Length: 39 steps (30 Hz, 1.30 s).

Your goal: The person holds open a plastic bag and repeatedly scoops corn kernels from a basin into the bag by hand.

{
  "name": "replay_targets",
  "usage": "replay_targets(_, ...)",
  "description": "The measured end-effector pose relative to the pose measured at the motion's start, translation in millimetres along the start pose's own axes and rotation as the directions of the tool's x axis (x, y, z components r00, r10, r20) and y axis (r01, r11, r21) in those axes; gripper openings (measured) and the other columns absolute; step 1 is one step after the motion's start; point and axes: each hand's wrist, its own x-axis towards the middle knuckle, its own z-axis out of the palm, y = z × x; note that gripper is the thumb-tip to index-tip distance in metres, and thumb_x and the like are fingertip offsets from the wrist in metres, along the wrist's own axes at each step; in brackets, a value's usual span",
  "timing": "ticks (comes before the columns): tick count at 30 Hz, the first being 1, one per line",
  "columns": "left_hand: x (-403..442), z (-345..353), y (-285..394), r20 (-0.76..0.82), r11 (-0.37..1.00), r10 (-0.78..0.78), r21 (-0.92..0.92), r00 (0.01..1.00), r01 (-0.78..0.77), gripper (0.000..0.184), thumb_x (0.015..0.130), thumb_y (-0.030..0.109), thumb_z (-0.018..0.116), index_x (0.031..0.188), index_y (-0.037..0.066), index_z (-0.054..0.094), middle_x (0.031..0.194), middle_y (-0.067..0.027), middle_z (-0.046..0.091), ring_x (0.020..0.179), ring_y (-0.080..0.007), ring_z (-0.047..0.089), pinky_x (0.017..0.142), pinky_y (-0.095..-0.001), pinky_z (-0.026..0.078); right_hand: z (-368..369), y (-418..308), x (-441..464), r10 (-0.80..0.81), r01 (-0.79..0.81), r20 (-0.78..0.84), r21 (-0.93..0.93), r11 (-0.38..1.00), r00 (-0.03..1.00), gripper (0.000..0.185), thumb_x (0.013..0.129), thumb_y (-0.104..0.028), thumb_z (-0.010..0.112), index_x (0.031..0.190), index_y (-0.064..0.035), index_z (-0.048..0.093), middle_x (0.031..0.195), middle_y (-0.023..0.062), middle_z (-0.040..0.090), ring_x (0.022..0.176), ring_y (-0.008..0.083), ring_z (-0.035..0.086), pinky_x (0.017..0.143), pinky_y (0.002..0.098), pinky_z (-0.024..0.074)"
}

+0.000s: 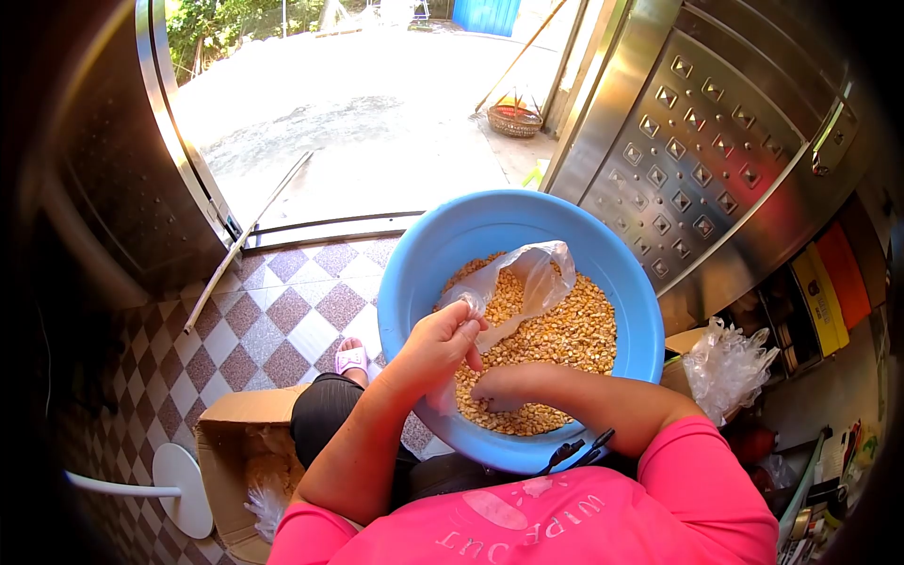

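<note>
A large blue plastic basin (400, 254) holds a bed of yellow corn kernels (574, 330). My left hand (441, 341) is closed on a clear plastic bag (537, 268) over the left side of the basin. The bag spreads away from my fingers towards the back of the basin, above the corn. Just to the right and nearer to me, my right hand (504, 388) reaches down into the kernels. Its fingertips are partly buried, so what they grip, if anything, is hidden.
A cardboard box (240, 410) stands on the checkered floor at left, near a white round base (184, 490). Crumpled plastic bags (730, 367) lie at right. Metal doors (697, 151) flank the doorway; a pole (250, 240) leans across the sill. Outside sits a wicker basket (514, 120).
</note>
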Motion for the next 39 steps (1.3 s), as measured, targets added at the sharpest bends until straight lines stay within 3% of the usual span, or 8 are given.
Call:
replay_targets(10,2.7,-0.5,-7.5,0.002,1.0,0.006,-0.006,1.0,-0.006,0.017,0.096,0.013,0.045,0.098,-0.001,0.053,0.07,-0.0017,0.054,0.06,-0.009,0.058,0.055,-0.0215,0.041,-46.1,-20.1,-46.9,0.168,-0.165,0.026,0.387,0.907,0.985,0.02,0.081,-0.013,0.056,0.098,-0.0108,0.066,0.074,0.0055,0.061,0.061,0.0148,0.059,0.055,0.03,0.0472)
replay_targets(16,5.0,-0.5,-11.5,0.003,0.999,0.03,-0.039,1.0,-0.03,0.017,0.096,0.013,0.045,0.098,-0.001,0.053,0.075,-0.0025,0.054,0.06,-0.0091,0.058,0.055,-0.0214,0.042,-66.6,-2.3,-73.4,-0.056,0.141,-0.141,0.709,0.691,0.988,0.017,0.088,-0.008,0.054,0.102,-0.0023,0.063,0.078,0.0038,0.061,0.054,0.0084,0.055,0.047,0.0213,0.0441)
replay_targets(18,4.2,-0.3,-9.2,0.004,0.999,0.025,-0.028,1.0,-0.025,0.017,0.096,0.013,0.045,0.098,-0.001,0.053,0.076,-0.0026,0.054,0.06,-0.0092,0.058,0.055,-0.0214,0.042,-68.0,6.8,-79.2,-0.033,0.305,-0.309,0.905,0.297,0.95,0.017,0.09,-0.01,0.055,0.103,-0.0012,0.061,0.082,0.0055,0.062,0.054,0.0087,0.056,0.047,0.0215,0.0461)
replay_targets(22,4.8,-1.3,-10.3,0.007,1.0,0.014,0.005,1.0,-0.014,0.016,0.096,0.013,0.045,0.098,-0.002,0.053,0.076,-0.0026,0.054,0.06,-0.0095,0.058,0.055,-0.0215,0.042,-68.1,21.2,-76.3,0.104,0.512,-0.505,0.857,-0.058,0.857,0.023,0.092,-0.011,0.053,0.113,-0.0002,0.054,0.092,0.009,0.063,0.068,0.0119,0.063,0.055,0.0246,0.0535)
replay_targets(27,4.1,-0.5,-8.7,0.003,1.0,0.01,0.001,1.0,-0.01,0.016,0.096,0.012,0.045,0.097,-0.001,0.053,0.076,-0.0025,0.054,0.06,-0.0095,0.058,0.056,-0.0217,0.043,-66.9,32.1,-69.1,0.273,0.638,-0.607,0.769,-0.037,0.746,0.039,0.09,-0.011,0.055,0.127,0.0005,0.045,0.118,0.0132,0.054,0.108,0.0241,0.056,0.091,0.0372,0.0497)
replay_targets(31,4.3,-0.9,-9.6,0.006,1.0,0.009,0.006,1.0,-0.009,0.016,0.096,0.012,0.045,0.097,-0.001,0.053,0.076,-0.0023,0.054,0.06,-0.0095,0.058,0.056,-0.0216,0.042,-69.1,25.6,-70.4,0.368,0.671,-0.647,0.737,0.076,0.668,0.041,0.09,-0.009,0.055,0.128,-0.0002,0.044,0.12,0.012,0.053,0.112,0.0227,0.053,0.092,0.0366,0.0487)
replay_targets(36,3.8,-0.4,-8.2,0.011,1.0,0.004,-0.014,1.0,-0.004,0.016,0.096,0.012,0.045,0.097,-0.001,0.053,0.076,-0.0024,0.054,0.06,-0.0095,0.058,0.056,-0.0216,0.043,-68.2,25.0,-71.9,0.385,0.512,-0.718,0.689,0.513,0.58,0.034,0.09,-0.009,0.054,0.123,-0.0013,0.051,0.118,0.0098,0.054,0.106,0.0171,0.055,0.088,0.0333,0.0499)
replay_targets(39,4.2,-0.6,-9.0,0.008,1.0,0.007,-0.01,1.0,-0.007,0.016,0.096,0.012,0.045,0.097,-0.001,0.053,0.077,-0.0026,0.054,0.06,-0.0096,0.058,0.056,-0.0215,0.043,-72.0,21.1,-80.4,0.22,0.586,-0.664,0.74,0.33,0.715,0.028,0.091,-0.011,0.053,0.117,-0.0006,0.055,0.11,0.0098,0.06,0.092,0.0162,0.062,0.079,0.0311,0.0529)
